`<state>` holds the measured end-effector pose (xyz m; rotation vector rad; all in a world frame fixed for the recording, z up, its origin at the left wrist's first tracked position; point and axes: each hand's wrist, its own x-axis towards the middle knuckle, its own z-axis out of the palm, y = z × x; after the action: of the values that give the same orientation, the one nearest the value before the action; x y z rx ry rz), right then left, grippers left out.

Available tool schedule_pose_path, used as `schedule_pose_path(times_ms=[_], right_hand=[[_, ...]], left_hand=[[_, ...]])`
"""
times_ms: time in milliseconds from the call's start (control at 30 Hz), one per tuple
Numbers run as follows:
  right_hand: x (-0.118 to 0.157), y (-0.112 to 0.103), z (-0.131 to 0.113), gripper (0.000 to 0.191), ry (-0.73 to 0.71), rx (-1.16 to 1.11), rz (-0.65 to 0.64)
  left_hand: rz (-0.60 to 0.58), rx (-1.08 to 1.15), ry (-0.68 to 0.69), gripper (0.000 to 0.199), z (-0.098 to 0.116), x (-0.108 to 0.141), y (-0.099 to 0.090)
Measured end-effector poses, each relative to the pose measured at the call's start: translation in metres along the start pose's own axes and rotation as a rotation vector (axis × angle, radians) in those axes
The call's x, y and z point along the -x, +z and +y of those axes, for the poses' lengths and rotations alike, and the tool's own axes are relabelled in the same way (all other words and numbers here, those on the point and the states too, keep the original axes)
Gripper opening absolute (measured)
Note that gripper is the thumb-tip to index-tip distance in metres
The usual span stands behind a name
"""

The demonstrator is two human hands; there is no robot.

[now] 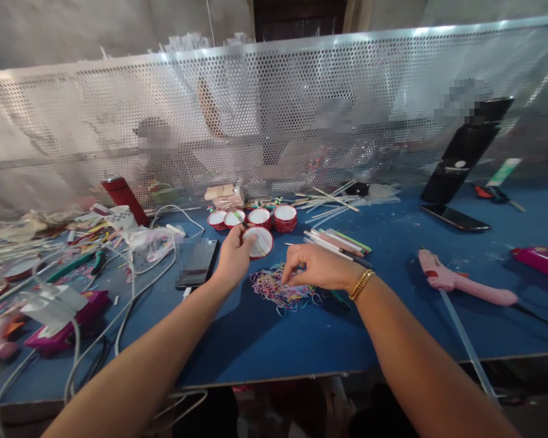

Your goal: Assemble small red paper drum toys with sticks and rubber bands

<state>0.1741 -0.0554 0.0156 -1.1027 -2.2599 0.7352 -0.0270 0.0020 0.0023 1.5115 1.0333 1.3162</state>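
My left hand (232, 261) is closed on the edge of a small round disc (261, 243) with a white face and a red rim, thumb on its face. Thin lines cross that face, perhaps a band. Over a loose pile of colourful rubber bands (274, 291) hovers my right hand (319, 267), its thumb and fingers drawn into a pinch. Whatever sits between those fingertips is too small to make out. Behind the disc stand several short stacks of similar red-rimmed discs (285, 219). Several pens (335, 242) lie just beyond my right hand.
A phone (196, 263) and white cables lie to the left, near a purple power strip (91, 310) and a red flask (125, 199). On the right are a pink glue gun (466, 286) and a phone on a stand (456, 218). A perforated metal panel (274, 115) closes the back.
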Motion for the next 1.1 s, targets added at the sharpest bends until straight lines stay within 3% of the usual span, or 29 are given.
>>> schedule_pose_path(times_ms=[133, 267, 400, 533, 733, 833, 967, 1033, 1100], right_hand=[[0.000, 0.007, -0.001, 0.025, 0.055, 0.045, -0.080], [-0.001, 0.011, 0.001, 0.021, 0.053, 0.050, -0.066], [-0.001, 0.006, -0.005, 0.009, 0.019, -0.061, 0.017], [-0.001, 0.003, -0.009, 0.007, 0.094, -0.259, 0.121], [-0.005, 0.005, -0.002, 0.009, 0.106, -0.335, 0.249], [-0.003, 0.005, 0.000, 0.009, 0.118, -0.340, 0.194], [-0.001, 0.004, 0.004, 0.011, 0.144, -0.238, 0.009], [-0.001, 0.004, 0.007, 0.015, 0.171, -0.138, 0.009], [-0.001, 0.004, 0.008, 0.012, 0.195, -0.042, 0.090]], left_hand=[[-0.007, -0.039, 0.005, 0.024, -0.002, -0.001, 0.000], [-0.007, -0.006, -0.017, 0.030, -0.001, 0.000, 0.001], [-0.017, 0.064, -0.115, 0.031, 0.007, 0.004, 0.004], [-0.019, 0.120, -0.257, 0.027, 0.014, 0.008, 0.006], [-0.052, 0.149, -0.259, 0.024, 0.014, 0.008, 0.005], [-0.051, 0.136, -0.250, 0.026, 0.013, 0.007, 0.005], [-0.037, 0.116, -0.247, 0.026, 0.014, 0.007, 0.005], [-0.021, 0.106, -0.264, 0.026, 0.015, 0.007, 0.006], [-0.016, 0.102, -0.274, 0.025, 0.016, 0.008, 0.006]])
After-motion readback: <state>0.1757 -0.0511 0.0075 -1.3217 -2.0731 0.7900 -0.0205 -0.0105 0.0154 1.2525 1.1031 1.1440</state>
